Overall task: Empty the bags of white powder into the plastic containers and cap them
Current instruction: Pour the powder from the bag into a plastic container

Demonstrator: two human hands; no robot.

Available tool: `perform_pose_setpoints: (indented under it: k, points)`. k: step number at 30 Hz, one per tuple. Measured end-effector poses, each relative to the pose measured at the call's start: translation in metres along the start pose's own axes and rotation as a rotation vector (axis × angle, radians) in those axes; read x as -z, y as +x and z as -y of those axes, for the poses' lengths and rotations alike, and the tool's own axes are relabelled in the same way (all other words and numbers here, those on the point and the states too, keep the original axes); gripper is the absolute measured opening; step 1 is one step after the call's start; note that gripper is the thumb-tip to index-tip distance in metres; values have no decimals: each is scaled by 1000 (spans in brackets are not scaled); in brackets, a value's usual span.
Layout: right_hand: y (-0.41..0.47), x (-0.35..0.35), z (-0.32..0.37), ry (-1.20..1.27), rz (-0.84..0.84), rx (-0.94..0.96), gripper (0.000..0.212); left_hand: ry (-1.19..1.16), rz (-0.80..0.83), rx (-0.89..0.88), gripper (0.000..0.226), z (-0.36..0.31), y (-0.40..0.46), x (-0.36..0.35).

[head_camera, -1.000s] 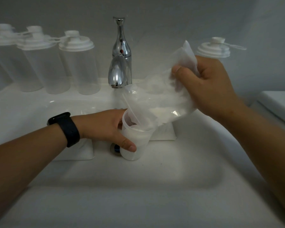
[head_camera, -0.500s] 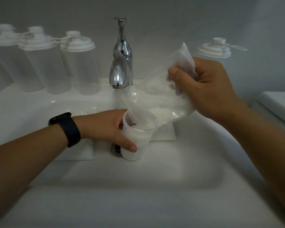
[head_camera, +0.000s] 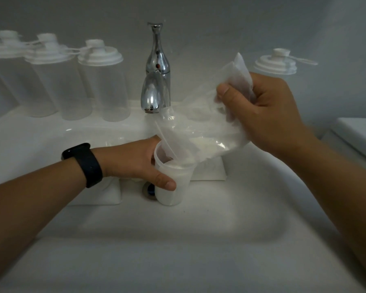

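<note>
Powder bag (head_camera: 203,132) tipped into the open container (head_camera: 173,182) in the sink (head_camera: 199,229).
Your left hand (head_camera: 133,161) grips the translucent round container; your right hand (head_camera: 262,111) pinches the crinkled clear bag's raised end.

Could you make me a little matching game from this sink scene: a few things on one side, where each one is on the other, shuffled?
Things:
1. plastic bag
2. open container
3. chrome tap
4. black wristband

Places:
A. on the left arm
B. standing at the back of the sink, in the middle
C. tilted in the right hand, mouth in a container
D. upright in the basin, gripped by the left hand

Pairs: 1-C, 2-D, 3-B, 4-A
</note>
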State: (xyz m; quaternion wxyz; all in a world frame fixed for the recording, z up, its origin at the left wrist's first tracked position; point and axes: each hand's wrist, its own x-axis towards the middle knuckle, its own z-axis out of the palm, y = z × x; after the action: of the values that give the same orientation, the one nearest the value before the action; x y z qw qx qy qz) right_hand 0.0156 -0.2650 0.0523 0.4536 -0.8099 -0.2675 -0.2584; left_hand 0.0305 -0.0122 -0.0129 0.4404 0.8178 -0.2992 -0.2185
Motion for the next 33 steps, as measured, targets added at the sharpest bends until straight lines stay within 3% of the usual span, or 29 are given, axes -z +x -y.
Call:
perform_pose_setpoints:
  k: [5, 10, 13, 20, 26, 30, 33]
  points:
    - [0, -4, -3, 8, 8, -1, 23, -138, -114, -40, 95, 0, -5, 3]
    - [0, -7, -11, 11, -13, -47, 24, -347, -251, -135, 56, 1, 1, 4]
    - [1, -7, -15, 16, -8, -103, 26, -352, -303, -130, 33, 3, 4, 4]
    - [3, -9, -26, -21, -14, -218, 35, -317, -379, -101, 55, 7, 2, 8]
    - [3, -9, -33, -66, 65, -337, 35, -456, -377, -102, 39, 8, -1, 13]
    - [5, -5, -35, -87, 120, -394, 36, -441, -404, -73, 52, 10, -2, 18]
    - [6, -3, -37, -120, 120, -354, 50, -442, -409, -71, 52, 9, -2, 17]
